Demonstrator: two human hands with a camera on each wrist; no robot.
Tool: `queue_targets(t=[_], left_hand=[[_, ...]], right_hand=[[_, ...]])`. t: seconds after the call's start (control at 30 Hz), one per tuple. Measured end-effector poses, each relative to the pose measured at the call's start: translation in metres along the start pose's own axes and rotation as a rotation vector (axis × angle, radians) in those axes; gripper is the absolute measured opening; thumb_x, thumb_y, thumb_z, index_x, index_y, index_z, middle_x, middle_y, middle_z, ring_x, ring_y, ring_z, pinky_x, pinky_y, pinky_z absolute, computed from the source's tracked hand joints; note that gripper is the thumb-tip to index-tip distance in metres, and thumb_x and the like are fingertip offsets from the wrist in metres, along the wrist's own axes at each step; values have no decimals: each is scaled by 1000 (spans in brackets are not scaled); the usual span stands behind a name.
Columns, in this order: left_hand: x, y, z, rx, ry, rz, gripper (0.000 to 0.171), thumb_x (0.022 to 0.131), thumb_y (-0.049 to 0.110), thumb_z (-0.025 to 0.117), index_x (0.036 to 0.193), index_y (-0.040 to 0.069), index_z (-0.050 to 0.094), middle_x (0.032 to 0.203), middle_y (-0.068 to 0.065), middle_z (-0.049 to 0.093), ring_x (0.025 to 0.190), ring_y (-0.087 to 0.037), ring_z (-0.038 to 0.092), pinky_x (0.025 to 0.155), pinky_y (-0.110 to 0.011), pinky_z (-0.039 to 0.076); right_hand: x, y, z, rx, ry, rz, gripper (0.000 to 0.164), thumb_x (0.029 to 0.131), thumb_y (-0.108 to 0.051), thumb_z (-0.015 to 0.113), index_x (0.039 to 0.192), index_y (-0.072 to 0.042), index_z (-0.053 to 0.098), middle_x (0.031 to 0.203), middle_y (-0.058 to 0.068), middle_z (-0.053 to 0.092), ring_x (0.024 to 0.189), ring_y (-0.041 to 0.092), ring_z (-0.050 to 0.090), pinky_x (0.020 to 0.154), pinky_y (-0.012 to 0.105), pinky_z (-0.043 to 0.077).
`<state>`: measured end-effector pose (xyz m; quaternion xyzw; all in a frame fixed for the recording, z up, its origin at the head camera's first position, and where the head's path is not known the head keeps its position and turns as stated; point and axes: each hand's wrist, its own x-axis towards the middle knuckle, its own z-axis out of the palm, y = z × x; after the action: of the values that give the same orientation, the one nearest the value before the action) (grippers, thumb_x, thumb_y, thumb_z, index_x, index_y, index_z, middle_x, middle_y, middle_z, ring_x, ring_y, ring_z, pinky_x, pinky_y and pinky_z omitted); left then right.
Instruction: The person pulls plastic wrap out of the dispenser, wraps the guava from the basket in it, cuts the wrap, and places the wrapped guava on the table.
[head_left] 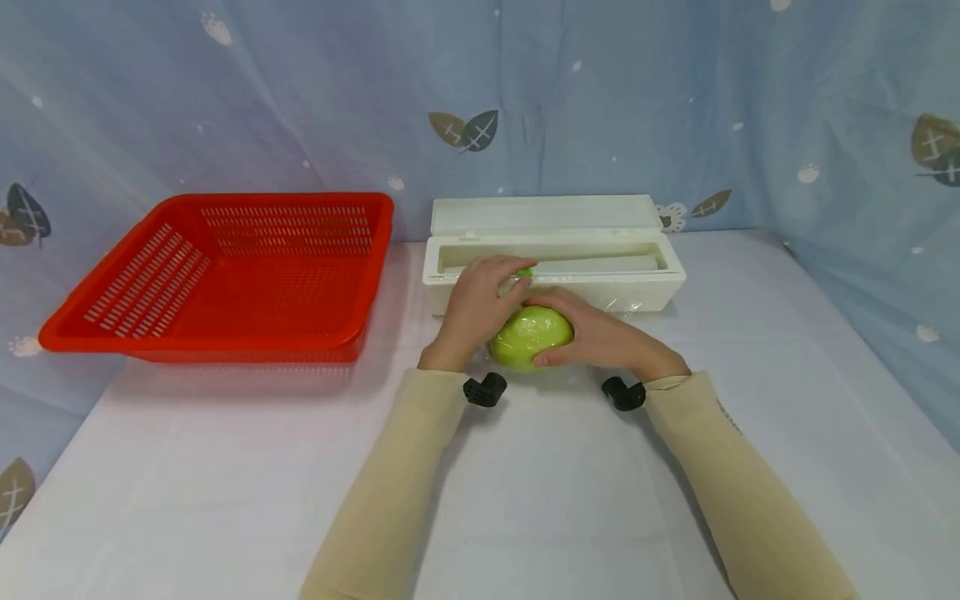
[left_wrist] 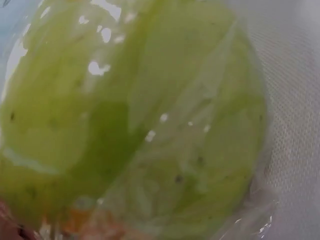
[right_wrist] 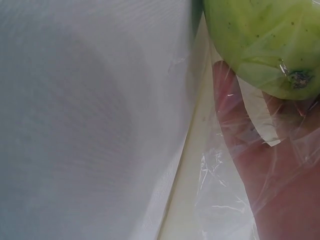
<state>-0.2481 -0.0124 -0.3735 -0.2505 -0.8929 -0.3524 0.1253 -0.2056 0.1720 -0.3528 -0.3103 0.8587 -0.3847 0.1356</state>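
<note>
A pale green guava, draped in clear film, sits in front of a white film dispenser box. My right hand grips it from the right, thumb at the near side and fingers behind. In the right wrist view the film spreads over the guava and beside the hand. At the box's front rim my left hand pinches a small bright green slide cutter between thumb and fingers. The wrapped guava fills most of the left wrist view, with blurred fingers at the bottom edge.
A red plastic basket with slotted sides stands at the left. The dispenser's lid is raised at the back, and a white roll lies inside. A blue patterned curtain hangs behind the white tabletop.
</note>
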Motion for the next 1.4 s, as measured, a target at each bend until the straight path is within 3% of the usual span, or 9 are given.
queue_targets(t=[0.13,0.2,0.33,0.5,0.67,0.93,1.17,1.4], left_hand=[[0,3,3,112,4,61,30,93,35,45,114,23,62,115,4,53,108,-17,43,91,-34,32],[0,5,4,152,6,61,31,93,36,43,113,24,63,114,4,52,106,-16,42,89,-33,32],[0,8,4,198,6,28,30,93,37,43,112,25,63,113,5,51,105,-16,42,85,-32,32],[0,13,4,267,-6,-20,27,92,37,45,111,24,61,112,4,51,102,-17,43,82,-33,33],[-1,17,4,340,-2,-61,25,91,35,47,111,27,60,111,5,54,99,-17,44,78,-33,33],[-3,20,4,369,29,-87,23,90,33,48,109,27,59,107,5,54,95,-17,46,74,-33,33],[-4,20,6,359,86,-79,20,89,29,51,105,24,61,101,3,55,91,-16,47,73,-32,34],[-5,21,7,367,115,-79,17,88,28,53,102,23,61,98,2,56,88,-17,49,71,-32,35]], right_hand=[[0,-1,-1,-9,5,27,71,74,-25,73,134,-15,36,131,5,33,110,19,39,87,39,35],[1,0,-1,-10,4,39,70,74,-25,73,134,-15,36,131,4,33,110,19,39,87,38,35],[4,8,1,-16,4,55,72,74,-28,73,134,-17,35,132,2,32,110,19,38,87,39,35],[10,30,4,-42,14,64,77,71,-40,73,135,-28,32,134,-5,28,109,16,37,85,38,36],[12,36,5,-57,19,36,78,69,-49,71,134,-32,32,132,-9,30,108,13,38,85,36,36],[12,34,6,-30,11,56,75,69,-47,72,133,-32,34,129,-9,32,104,13,40,82,35,38],[5,7,1,-2,-5,49,71,75,-26,72,135,-18,34,130,2,33,105,19,39,82,37,38],[2,0,0,15,-9,30,69,77,-24,71,135,-17,35,130,3,34,105,18,40,82,36,38]])
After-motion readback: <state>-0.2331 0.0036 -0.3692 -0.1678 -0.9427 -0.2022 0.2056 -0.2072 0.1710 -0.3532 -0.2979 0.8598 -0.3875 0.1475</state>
